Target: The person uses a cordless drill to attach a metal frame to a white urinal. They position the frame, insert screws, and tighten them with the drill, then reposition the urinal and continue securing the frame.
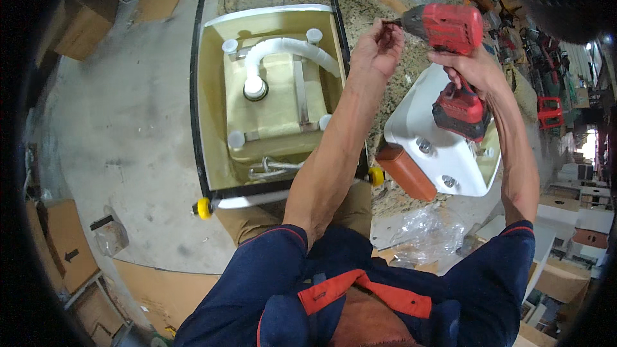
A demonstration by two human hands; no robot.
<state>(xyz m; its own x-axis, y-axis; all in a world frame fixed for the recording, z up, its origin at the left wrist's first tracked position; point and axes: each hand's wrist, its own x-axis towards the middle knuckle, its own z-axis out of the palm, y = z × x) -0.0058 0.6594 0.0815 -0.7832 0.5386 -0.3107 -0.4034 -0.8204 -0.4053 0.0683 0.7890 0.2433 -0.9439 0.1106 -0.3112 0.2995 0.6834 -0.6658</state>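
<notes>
My right hand point(469, 67) grips the handle of a red and black cordless drill point(450, 26), its nose toward the left. At the tip of its bit, my left hand point(380, 50) is closed in a pinch; whatever lies between the fingertips is too small to make out. Left of my left forearm sits an upturned tub-like shell point(215, 109) with a yellowish underside, inside a black metal frame point(195, 90). A white corrugated drain hose point(283, 46) curves over that underside, among several round white feet point(236, 138). Curved metal fittings point(270, 167) lie at its near end.
Yellow caps point(204, 208) mark the frame's corners. Below the drill, a white basin point(443, 135) with chrome fittings rests beside a reddish-brown block point(406, 172). Crumpled clear plastic point(427, 234) lies nearby. Cardboard boxes point(80, 29) stand far left; a red stool point(550, 112) stands at right.
</notes>
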